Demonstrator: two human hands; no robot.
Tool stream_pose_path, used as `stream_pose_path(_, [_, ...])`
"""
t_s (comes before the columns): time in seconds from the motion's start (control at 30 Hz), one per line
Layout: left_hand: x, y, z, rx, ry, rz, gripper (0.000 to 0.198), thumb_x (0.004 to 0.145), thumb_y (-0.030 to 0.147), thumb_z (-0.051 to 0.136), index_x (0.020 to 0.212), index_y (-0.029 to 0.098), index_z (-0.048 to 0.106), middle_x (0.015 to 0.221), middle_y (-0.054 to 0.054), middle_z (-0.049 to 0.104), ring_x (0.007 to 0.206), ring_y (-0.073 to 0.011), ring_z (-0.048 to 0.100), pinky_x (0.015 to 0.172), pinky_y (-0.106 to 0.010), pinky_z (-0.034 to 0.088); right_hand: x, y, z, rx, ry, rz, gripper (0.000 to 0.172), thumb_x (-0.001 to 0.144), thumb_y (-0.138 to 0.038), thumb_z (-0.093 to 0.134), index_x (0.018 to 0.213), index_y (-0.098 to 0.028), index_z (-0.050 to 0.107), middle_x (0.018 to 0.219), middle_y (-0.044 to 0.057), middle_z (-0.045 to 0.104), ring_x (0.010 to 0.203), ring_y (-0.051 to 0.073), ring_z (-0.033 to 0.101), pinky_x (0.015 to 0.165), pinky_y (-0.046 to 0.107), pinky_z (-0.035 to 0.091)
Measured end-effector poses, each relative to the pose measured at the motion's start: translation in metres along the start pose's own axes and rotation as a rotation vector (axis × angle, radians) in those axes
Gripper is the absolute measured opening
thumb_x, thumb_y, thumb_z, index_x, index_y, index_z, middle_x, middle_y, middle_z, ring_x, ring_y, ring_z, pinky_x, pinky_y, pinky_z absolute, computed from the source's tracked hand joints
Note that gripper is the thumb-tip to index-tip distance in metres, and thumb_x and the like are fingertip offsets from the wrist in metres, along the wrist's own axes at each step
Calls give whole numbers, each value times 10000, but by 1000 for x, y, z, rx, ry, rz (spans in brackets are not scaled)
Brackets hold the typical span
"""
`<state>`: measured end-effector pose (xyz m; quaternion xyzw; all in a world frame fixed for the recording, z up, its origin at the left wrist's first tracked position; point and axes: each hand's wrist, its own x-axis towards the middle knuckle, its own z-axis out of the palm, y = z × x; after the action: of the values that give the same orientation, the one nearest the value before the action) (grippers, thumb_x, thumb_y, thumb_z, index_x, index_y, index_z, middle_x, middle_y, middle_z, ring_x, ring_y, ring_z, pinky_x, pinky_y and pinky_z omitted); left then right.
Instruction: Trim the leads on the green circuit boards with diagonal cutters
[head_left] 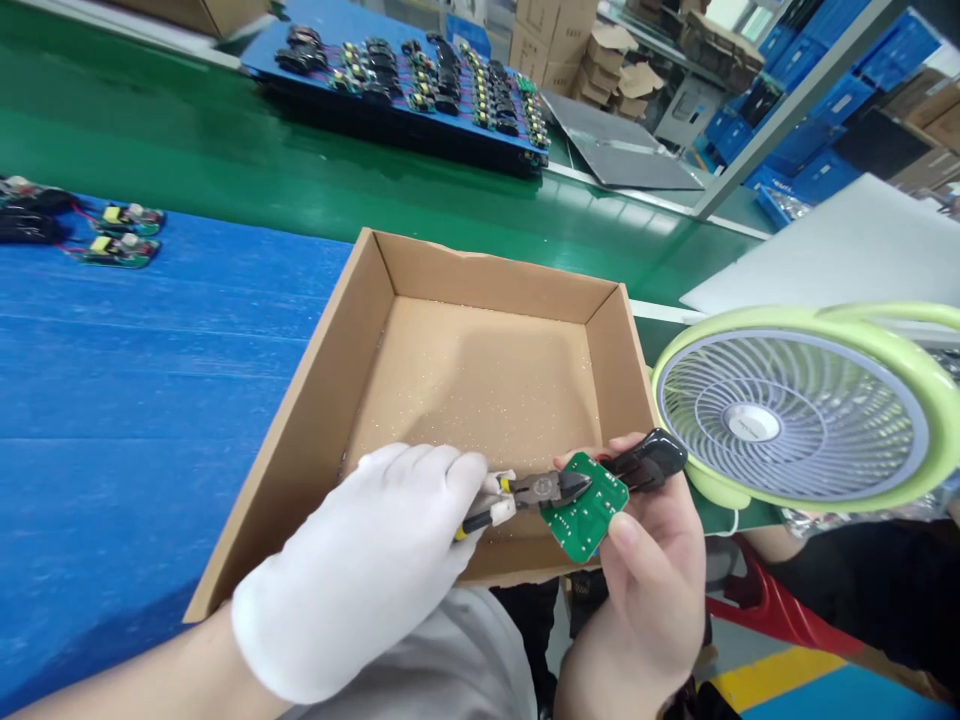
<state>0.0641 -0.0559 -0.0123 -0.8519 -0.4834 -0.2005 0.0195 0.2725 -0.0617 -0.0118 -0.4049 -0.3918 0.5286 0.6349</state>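
My left hand (382, 550), in a white glove, is closed around the handles of diagonal cutters (541, 489). The cutters' jaws point right and lie against the face of a green circuit board (589, 515). Bare, my right hand (652, 570) grips this board by its edge, thumb on the near side. A black cable bundle (646, 460) lies behind the board, against my right fingers. Both hands are over the near edge of an open cardboard box (480, 265), whose floor is sprinkled with tiny bright bits.
Boards with black cables (112, 235) lie on the blue mat (150, 380) at left. A blue tray (315, 90) of similar boards stands on the green belt (187, 150) behind. A green fan (795, 410) stands right of the box, near another person's arm (847, 570).
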Motion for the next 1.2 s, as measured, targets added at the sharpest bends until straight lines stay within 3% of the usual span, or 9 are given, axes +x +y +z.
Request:
stream_pose_path(0.2, [6,1,-1,50,-55,-41,227,734,44,581,772,268,585,618,5,582,493,-271,604,538,-393,428,1,0,-14,-11,-145,57,298,983,-299,908,1266,-357,838,1156,17,902,1066,215,892,840,271,742])
stream_pose_path(0.4, [15,7,-7,98,-456,-163,163,824,117,640,782,268,595,656,-1,634,572,-306,699,581,-398,402,3,1,-20,-63,-128,73,257,1019,-264,873,1257,-359,840,1172,22,906,1095,196,886,934,266,718])
stream_pose_path(0.5, [18,10,-10,95,-556,-203,157,886,125,625,807,261,616,699,-14,681,628,-318,746,601,-405,420,2,2,-21,-110,-105,83,256,1018,-289,873,1262,-355,833,1167,30,903,1109,213,883,941,295,721])
stream_pose_path(0.8, [13,9,-5,94,-459,-232,203,935,127,617,778,255,628,709,-23,688,628,-318,744,615,-436,533,0,2,-26,-195,-45,69,235,998,-333,883,1227,-327,830,1129,38,886,1089,234,867,948,328,707])
stream_pose_path(0.9, [9,8,-2,40,-405,-203,138,919,129,636,884,247,700,784,-36,740,691,-335,774,652,-460,584,0,2,-27,-204,-44,92,268,980,-337,893,1236,-320,815,1154,55,882,1091,274,869,910,377,721])
stream_pose_path(1.03, [1,7,2,16,-250,-199,239,915,93,611,1050,241,740,823,-24,751,685,-314,762,645,-440,578,2,3,-23,-193,-49,45,261,972,-306,899,1221,-317,822,1108,39,875,1006,230,864,879,328,712])
stream_pose_path(1.13, [-4,6,3,65,-188,-202,185,897,75,625,911,242,704,726,-7,670,591,-277,684,589,-395,504,3,2,-21,-202,-55,21,254,972,-289,897,1214,-322,828,1067,21,874,854,176,833,850,289,700])
stream_pose_path(1.2, [-5,5,2,60,-194,-187,190,906,85,625,814,246,667,710,-9,648,575,-259,660,590,-383,485,2,2,-21,-216,-42,34,264,956,-305,908,1206,-305,823,1073,39,873,877,204,838,854,326,711])
